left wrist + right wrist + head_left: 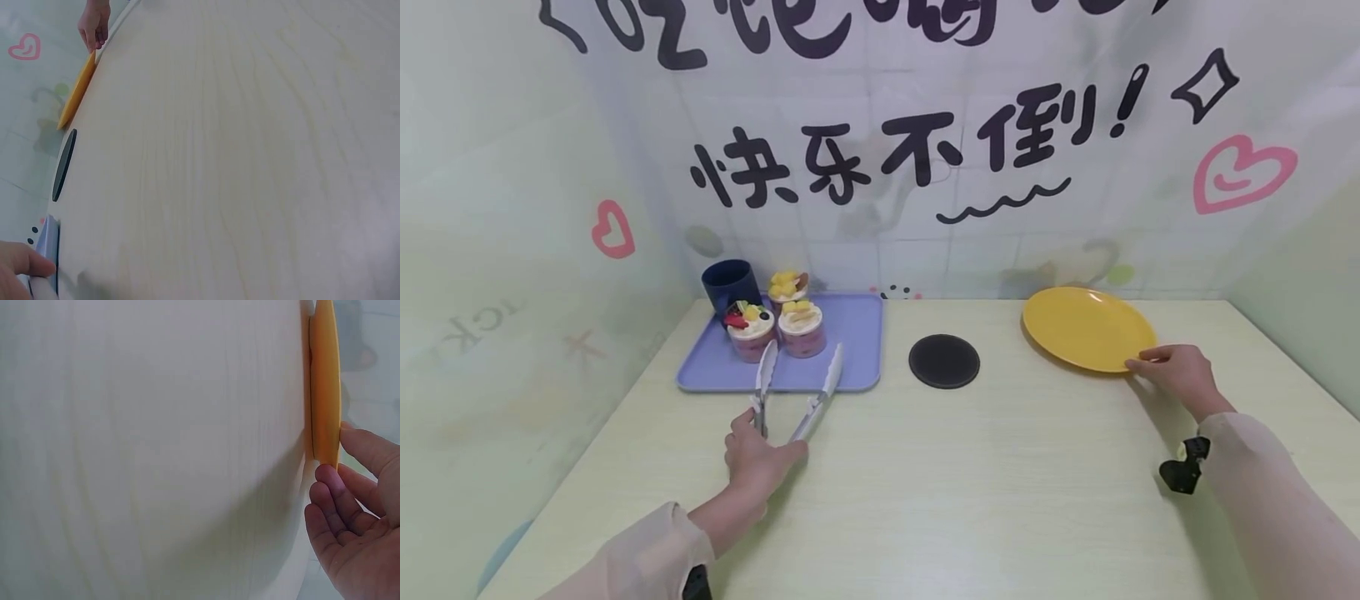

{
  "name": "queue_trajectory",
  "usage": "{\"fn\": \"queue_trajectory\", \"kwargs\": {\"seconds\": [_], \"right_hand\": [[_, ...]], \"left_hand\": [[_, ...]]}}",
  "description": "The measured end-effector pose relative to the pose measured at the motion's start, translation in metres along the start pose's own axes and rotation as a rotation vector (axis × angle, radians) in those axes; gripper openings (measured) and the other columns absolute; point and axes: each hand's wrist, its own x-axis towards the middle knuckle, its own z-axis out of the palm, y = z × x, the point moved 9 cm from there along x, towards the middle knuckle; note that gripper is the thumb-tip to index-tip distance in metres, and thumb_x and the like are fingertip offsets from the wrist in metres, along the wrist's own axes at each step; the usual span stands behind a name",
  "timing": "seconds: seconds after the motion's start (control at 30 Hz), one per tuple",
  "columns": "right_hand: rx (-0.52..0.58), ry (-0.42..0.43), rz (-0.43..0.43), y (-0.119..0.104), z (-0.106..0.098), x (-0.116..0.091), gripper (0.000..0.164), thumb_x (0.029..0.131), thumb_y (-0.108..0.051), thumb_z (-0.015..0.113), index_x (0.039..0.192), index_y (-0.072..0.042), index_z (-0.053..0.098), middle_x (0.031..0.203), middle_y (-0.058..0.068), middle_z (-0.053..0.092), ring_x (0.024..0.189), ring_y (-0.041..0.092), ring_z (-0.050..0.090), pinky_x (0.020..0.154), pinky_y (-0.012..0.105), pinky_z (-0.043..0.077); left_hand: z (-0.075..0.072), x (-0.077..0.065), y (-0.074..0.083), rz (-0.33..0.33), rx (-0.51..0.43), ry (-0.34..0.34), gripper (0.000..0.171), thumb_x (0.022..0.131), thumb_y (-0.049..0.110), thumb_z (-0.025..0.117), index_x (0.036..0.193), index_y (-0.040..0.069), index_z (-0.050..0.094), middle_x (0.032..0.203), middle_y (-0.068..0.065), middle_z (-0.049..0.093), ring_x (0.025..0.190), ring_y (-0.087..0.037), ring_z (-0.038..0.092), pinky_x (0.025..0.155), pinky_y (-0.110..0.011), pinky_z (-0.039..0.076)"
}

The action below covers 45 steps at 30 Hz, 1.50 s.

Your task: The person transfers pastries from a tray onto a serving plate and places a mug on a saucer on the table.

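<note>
My left hand [756, 458] grips a pair of metal tongs [830, 382], thumb on one arm and fingers on the other. The arms are spread wide, tips over the front of the blue-purple tray [859, 333]. Just beyond the left tip is a dessert cup [752, 335] topped with fruit and cream; a second cup [802, 335] sits beside it, between the tips, and a third cup [787, 287] behind. On the right, my right hand [1180, 375] pinches the near right rim of a yellow plate [1086, 329], thumb on top [362, 447] and fingers at the edge.
A dark blue mug [730, 283] stands at the tray's back left corner. Between tray and plate lies a round black coaster [944, 362]. A printed backdrop [910, 233] rises along the back of the pale wooden table [970, 492], with side panels left and right.
</note>
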Motion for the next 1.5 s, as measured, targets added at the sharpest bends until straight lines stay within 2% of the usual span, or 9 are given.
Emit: {"fn": "queue_trajectory", "kwargs": {"seconds": [0.23,0.47,0.67,0.8,1.03,1.2,1.5], "right_hand": [[0.013,-0.013,0.013,0.002,0.002,0.001,0.075,0.086,-0.048,0.058,0.126,0.013,0.042,0.123,0.033,0.04,0.103,0.041,0.04,0.089,0.053,0.037],[0.004,-0.001,-0.008,0.001,0.0,0.001,0.077,0.085,-0.05,0.058,0.125,0.014,0.042,0.126,0.034,0.038,0.105,0.043,0.039,0.09,0.053,0.037],[0.0,0.005,-0.021,0.0,0.0,0.0,0.079,0.084,-0.051,0.058,0.125,0.015,0.043,0.128,0.036,0.036,0.106,0.044,0.038,0.09,0.054,0.036],[0.001,0.002,-0.022,0.001,0.0,0.0,0.079,0.084,-0.052,0.057,0.125,0.015,0.042,0.128,0.036,0.035,0.107,0.044,0.038,0.09,0.054,0.036],[0.008,-0.001,-0.015,0.0,0.001,0.0,0.081,0.085,-0.053,0.056,0.126,0.014,0.041,0.128,0.035,0.036,0.105,0.043,0.039,0.089,0.052,0.037],[0.003,0.007,-0.022,-0.001,0.001,-0.001,0.081,0.085,-0.054,0.055,0.126,0.015,0.041,0.126,0.035,0.037,0.104,0.043,0.04,0.088,0.052,0.038],[-0.049,0.025,-0.046,-0.004,-0.002,0.0,0.071,0.087,-0.045,0.057,0.123,0.015,0.044,0.117,0.034,0.045,0.096,0.04,0.045,0.076,0.042,0.042]], "left_hand": [[-0.003,-0.003,0.001,0.015,-0.032,-0.041,0.087,0.074,0.01,0.065,0.14,-0.006,0.01,0.124,-0.03,0.023,0.1,-0.04,0.039,0.088,-0.052,0.036],[-0.009,-0.003,0.001,0.056,0.045,-0.039,0.085,0.075,0.016,0.066,0.138,-0.006,0.014,0.121,-0.029,0.029,0.096,-0.041,0.04,0.081,-0.052,0.038],[-0.013,-0.002,-0.002,0.078,0.082,-0.025,0.085,0.074,0.018,0.068,0.137,-0.008,0.017,0.118,-0.027,0.037,0.098,-0.041,0.043,0.083,-0.052,0.038],[-0.016,-0.001,-0.002,0.089,0.097,-0.011,0.087,0.073,0.02,0.072,0.137,-0.008,0.02,0.114,-0.025,0.042,0.098,-0.04,0.044,0.084,-0.052,0.038],[-0.023,0.001,-0.004,0.096,0.14,0.0,0.098,0.068,0.035,0.079,0.137,-0.008,0.025,0.109,-0.024,0.046,0.095,-0.037,0.046,0.08,-0.05,0.04],[-0.026,0.004,-0.005,0.1,0.172,-0.003,0.095,0.069,0.035,0.079,0.136,-0.009,0.027,0.108,-0.023,0.047,0.095,-0.035,0.046,0.079,-0.049,0.04],[-0.033,0.004,-0.004,0.137,0.244,-0.014,0.092,0.07,0.039,0.077,0.135,-0.006,0.03,0.113,-0.023,0.048,0.099,-0.035,0.047,0.082,-0.05,0.039]]}}
